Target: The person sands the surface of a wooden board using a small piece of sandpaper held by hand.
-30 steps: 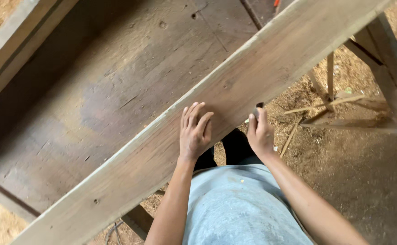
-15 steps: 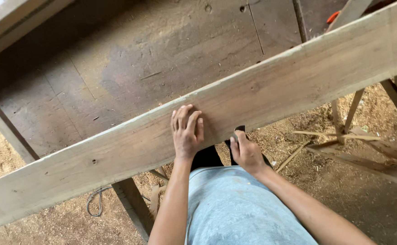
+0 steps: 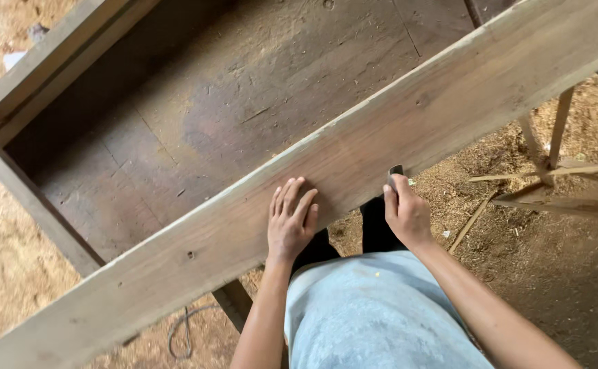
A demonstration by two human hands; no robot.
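Observation:
A long pale wooden plank (image 3: 449, 109) runs diagonally across a dark workbench (image 3: 244, 116). My left hand (image 3: 290, 222) lies flat on the plank's top face near its near edge, fingers spread slightly, holding nothing. My right hand (image 3: 406, 212) is closed around a small dark tool (image 3: 395, 171), whose tip sits against the plank's near edge. What kind of tool it is I cannot tell. My light blue shirt (image 3: 374, 314) fills the bottom of the view.
The bench has a raised wooden rail (image 3: 52, 75) at the far left and a leg (image 3: 234, 304) below the plank. Thin wooden sticks (image 3: 552, 171) and sawdust lie on the dirt floor at right. A cord (image 3: 182, 331) lies on the ground under the plank.
The view has shifted, so the plank lies at a different angle. Both hands stay at the same place on the plank, the right hand now against its near edge.

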